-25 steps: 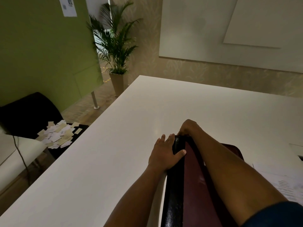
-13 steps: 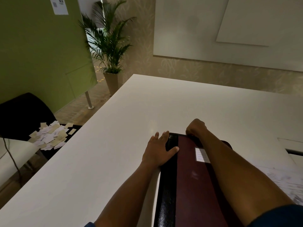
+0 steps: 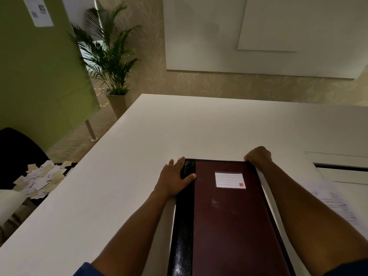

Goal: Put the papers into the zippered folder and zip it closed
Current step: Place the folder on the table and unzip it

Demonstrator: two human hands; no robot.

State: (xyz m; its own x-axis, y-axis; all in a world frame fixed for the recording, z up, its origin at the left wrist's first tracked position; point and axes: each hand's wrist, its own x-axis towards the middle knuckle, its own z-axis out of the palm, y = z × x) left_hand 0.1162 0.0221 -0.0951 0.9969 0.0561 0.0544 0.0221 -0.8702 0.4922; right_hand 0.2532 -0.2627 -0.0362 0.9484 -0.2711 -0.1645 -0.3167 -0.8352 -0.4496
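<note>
A dark maroon zippered folder (image 3: 231,220) with a black spine and a white label lies flat and closed on the white table (image 3: 139,156). My left hand (image 3: 175,180) rests flat on the folder's far left corner, thumb over the black spine. My right hand (image 3: 258,155) is curled around the far right corner, fingers closed at the folder's edge; what they pinch is hidden. Printed papers (image 3: 336,204) lie on the table to the right of my right forearm, partly covered by it.
A black chair (image 3: 18,152) at the left holds a heap of small paper slips (image 3: 41,179). A potted palm (image 3: 109,62) stands past the table's far left corner, beside a green partition. A recessed panel (image 3: 342,168) sits in the tabletop at far right.
The folder's cover has come down from nearly on edge to lying flat and shut. My right hand slid from the far left corner along the far edge to the far right corner.
</note>
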